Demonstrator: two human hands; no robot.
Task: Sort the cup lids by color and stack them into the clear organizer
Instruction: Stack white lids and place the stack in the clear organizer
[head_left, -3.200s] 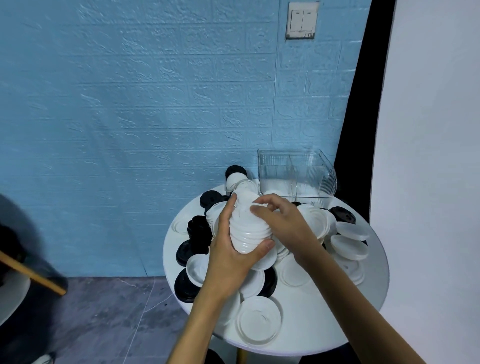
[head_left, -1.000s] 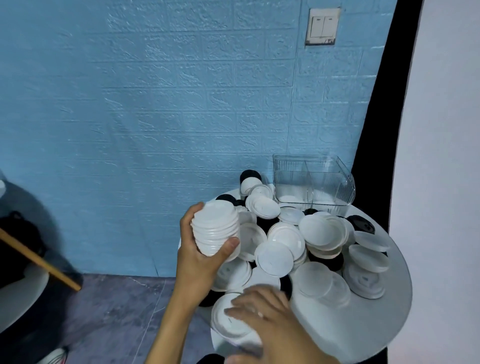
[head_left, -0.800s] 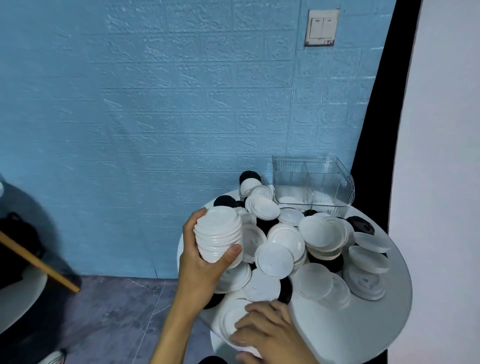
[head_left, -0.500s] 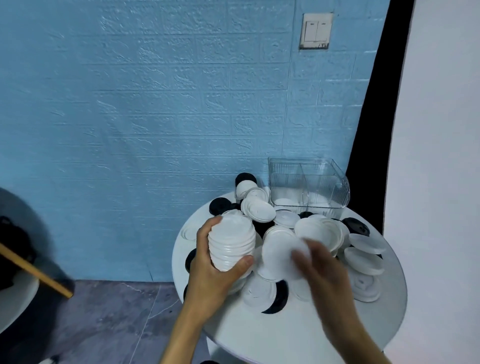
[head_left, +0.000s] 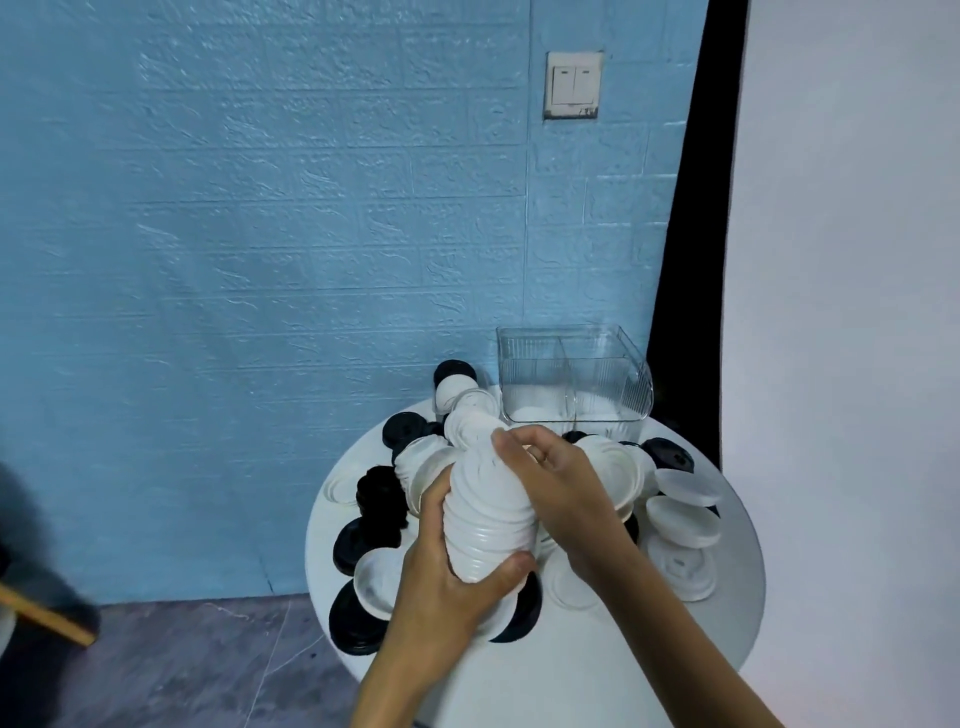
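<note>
White lids (head_left: 488, 512) stacking up between both hands
Left hand (head_left: 447, 587) is gripping the stack from below, right hand (head_left: 558, 480) is curling over its top, above the table (head_left: 597, 670); organizer (head_left: 571, 382) is sitting far right

round white desk (head_left: 597, 675) against a blue wall

loose white lids (head_left: 683, 522) and black lids (head_left: 358, 621) lie scattered over its top; a clear organizer (head_left: 571, 382) stands at the far edge, right of the pile.
</note>
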